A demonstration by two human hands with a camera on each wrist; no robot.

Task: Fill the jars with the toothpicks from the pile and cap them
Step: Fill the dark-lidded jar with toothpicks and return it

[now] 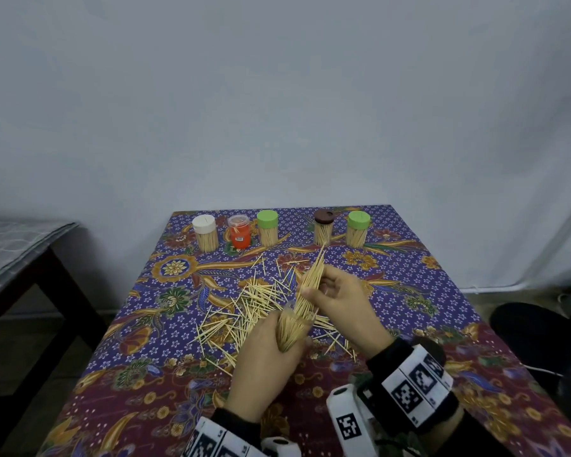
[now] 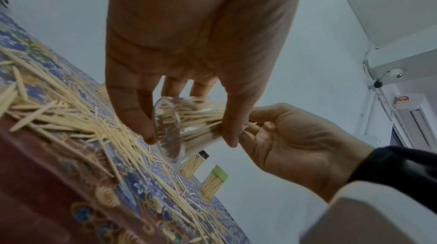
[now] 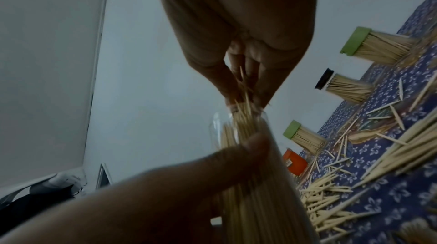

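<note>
My left hand (image 1: 277, 344) grips a clear jar (image 1: 292, 328) partly filled with toothpicks, tilted over the table; in the left wrist view the jar (image 2: 179, 126) shows its round base between my fingers. My right hand (image 1: 330, 291) pinches a bundle of toothpicks (image 1: 310, 282) whose lower ends sit in the jar's mouth; the bundle (image 3: 243, 109) enters the jar (image 3: 236, 136) in the right wrist view. A loose toothpick pile (image 1: 251, 311) lies on the patterned tablecloth under both hands.
Along the table's far edge stand capped jars: white-capped (image 1: 205, 232), orange with clear lid (image 1: 239, 235), green-capped (image 1: 267, 227), brown-capped (image 1: 323, 227) and green-capped (image 1: 357, 229). A second table (image 1: 17, 258) stands left. A dark object (image 1: 534, 331) sits on the floor at right.
</note>
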